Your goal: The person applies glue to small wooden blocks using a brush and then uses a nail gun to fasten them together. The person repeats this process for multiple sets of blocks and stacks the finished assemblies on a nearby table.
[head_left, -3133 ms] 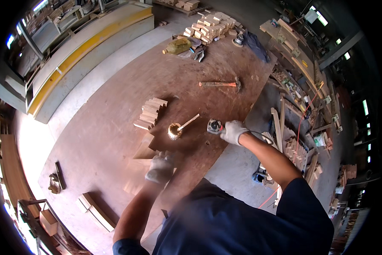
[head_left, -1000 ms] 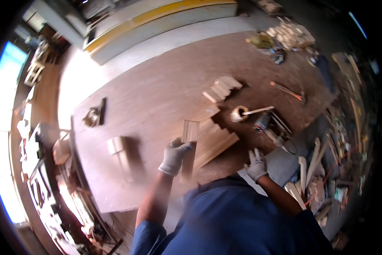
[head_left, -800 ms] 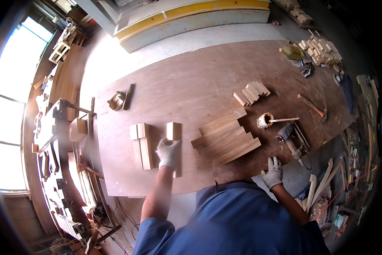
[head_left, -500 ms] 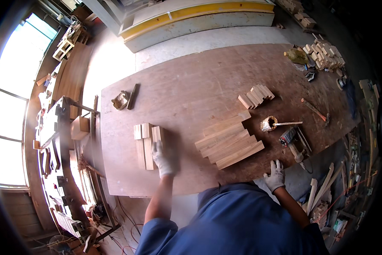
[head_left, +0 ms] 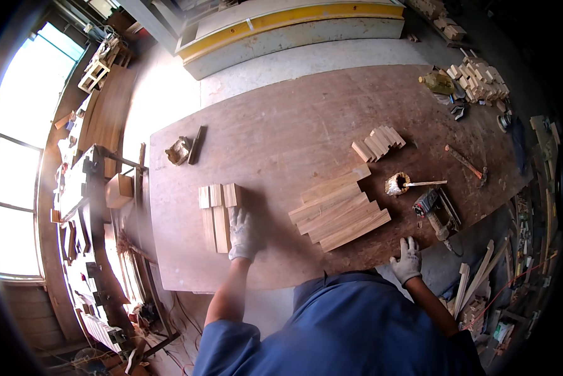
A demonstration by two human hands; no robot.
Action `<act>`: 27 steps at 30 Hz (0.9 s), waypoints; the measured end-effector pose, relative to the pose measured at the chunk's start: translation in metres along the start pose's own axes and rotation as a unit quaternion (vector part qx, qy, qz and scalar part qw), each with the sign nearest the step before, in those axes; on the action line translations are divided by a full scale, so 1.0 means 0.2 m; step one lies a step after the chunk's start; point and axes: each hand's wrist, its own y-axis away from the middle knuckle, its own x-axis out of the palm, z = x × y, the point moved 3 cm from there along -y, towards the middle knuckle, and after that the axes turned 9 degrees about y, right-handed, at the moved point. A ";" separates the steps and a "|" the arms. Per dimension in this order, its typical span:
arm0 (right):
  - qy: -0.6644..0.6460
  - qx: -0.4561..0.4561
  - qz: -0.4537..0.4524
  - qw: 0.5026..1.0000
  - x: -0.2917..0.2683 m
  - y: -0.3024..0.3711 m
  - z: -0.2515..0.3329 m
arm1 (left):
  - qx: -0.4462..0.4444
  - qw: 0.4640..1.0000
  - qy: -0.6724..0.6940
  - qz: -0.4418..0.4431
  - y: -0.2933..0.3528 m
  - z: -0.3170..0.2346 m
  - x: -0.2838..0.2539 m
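Observation:
My gloved left hand (head_left: 244,234) lies flat on the rightmost of three short wooden boards (head_left: 217,210) set side by side on the brown worktable (head_left: 281,131). Its fingers press the board against the other two. My gloved right hand (head_left: 407,259) rests on the table's near edge, fingers spread, holding nothing. To its left lies a fanned stack of longer boards (head_left: 339,212).
A glue pot with a brush (head_left: 397,184), a power tool (head_left: 433,208), a hammer (head_left: 466,164) and a row of small blocks (head_left: 377,142) lie at the right. A clamp-like tool (head_left: 184,149) sits far left. More blocks (head_left: 479,80) pile at the far right corner.
My left hand carried a board leftwards and laid it down beside the two others, then pressed on it. My right hand moved from the glue pot to the near table edge.

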 end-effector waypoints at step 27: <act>-0.200 0.026 -0.041 0.978 -0.10 -0.21 0.16 | -0.270 0.836 0.438 0.190 0.37 -0.49 0.59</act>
